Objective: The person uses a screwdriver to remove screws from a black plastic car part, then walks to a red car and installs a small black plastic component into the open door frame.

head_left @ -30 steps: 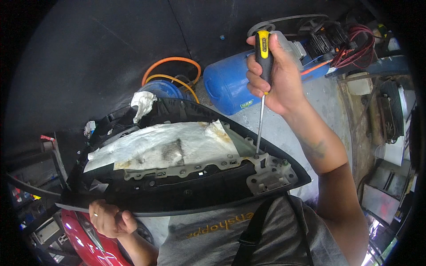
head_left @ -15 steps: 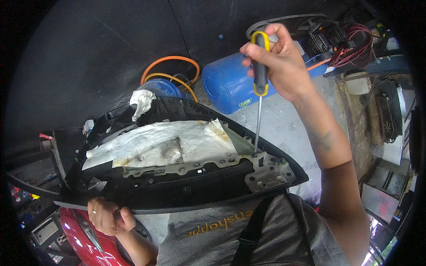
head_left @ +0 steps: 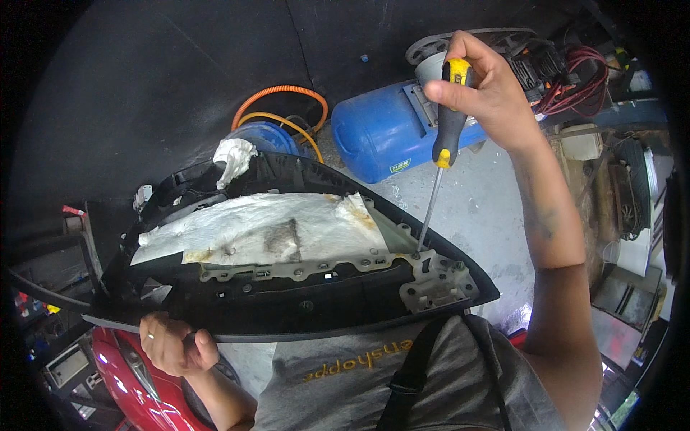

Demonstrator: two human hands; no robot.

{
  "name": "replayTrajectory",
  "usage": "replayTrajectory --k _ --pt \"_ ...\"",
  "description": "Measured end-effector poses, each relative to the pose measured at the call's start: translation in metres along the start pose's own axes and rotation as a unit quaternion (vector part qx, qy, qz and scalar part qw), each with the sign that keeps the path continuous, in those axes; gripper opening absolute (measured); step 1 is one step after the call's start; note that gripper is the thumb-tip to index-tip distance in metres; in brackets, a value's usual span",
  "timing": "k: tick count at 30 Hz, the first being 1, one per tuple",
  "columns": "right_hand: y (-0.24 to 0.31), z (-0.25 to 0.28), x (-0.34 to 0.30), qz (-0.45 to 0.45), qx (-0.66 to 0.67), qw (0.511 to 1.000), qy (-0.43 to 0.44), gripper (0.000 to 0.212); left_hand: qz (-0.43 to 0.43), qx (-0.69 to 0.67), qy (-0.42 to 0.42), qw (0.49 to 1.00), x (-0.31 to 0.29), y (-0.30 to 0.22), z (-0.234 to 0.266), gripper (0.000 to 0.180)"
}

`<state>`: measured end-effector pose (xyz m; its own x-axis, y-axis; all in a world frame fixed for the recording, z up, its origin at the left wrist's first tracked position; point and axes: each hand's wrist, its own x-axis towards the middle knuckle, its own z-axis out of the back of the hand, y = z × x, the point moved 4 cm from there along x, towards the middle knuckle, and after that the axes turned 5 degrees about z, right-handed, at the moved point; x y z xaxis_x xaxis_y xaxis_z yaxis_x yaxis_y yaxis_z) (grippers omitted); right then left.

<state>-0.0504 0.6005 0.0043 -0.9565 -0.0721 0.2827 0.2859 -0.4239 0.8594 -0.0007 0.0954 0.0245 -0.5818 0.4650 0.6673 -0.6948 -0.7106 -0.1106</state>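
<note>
My right hand (head_left: 483,90) is closed round the black and yellow handle of a screwdriver (head_left: 447,129), high at the upper right. The shaft slants down to a screw point on the pale translucent plastic bracket (head_left: 442,281) at the right end of a black vehicle trim panel (head_left: 338,310). Along the panel's near edge, at the lower left, my left hand (head_left: 176,345) grips the rim, thumb in front. A stained white padding sheet (head_left: 266,230) covers much of the panel's inner face. Another torn white piece (head_left: 233,159) hangs at its top edge.
Behind the panel lies a blue air compressor tank (head_left: 381,133), with a coiled red hose (head_left: 582,79) near its motor. An orange hose (head_left: 287,90) loops over a blue drum (head_left: 262,136). A red car (head_left: 129,373) stands at the lower left. Metal boxes (head_left: 629,309) line the right side.
My right hand has shifted right and slightly up, tilting the screwdriver's handle rightward while its tip stays at the bracket. The left hand keeps its hold on the panel.
</note>
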Motion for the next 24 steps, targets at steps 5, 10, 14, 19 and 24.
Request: replayTrajectory --k 5,10,14,19,24 --pt "0.022 -0.017 -0.009 -0.034 0.122 0.992 -0.001 0.045 -0.018 0.007 -0.008 1.000 0.001 0.001 0.000 0.052" --pt "0.028 0.008 0.004 0.010 0.318 0.928 0.195 0.058 -0.017 -0.006 -0.004 1.000 0.002 0.002 -0.002 0.052" --pt "0.029 -0.006 0.010 -0.063 0.155 0.974 0.154 0.046 -0.017 -0.007 -0.007 1.000 0.001 0.001 -0.001 0.051" --pt "0.022 -0.003 0.009 -0.019 -0.251 0.968 -0.014 0.046 -0.016 0.000 0.003 1.000 0.002 0.002 -0.001 0.050" --pt "0.021 -0.034 0.010 -0.010 0.184 0.983 0.019 0.045 -0.006 -0.002 0.010 1.000 0.001 0.001 -0.001 0.049"
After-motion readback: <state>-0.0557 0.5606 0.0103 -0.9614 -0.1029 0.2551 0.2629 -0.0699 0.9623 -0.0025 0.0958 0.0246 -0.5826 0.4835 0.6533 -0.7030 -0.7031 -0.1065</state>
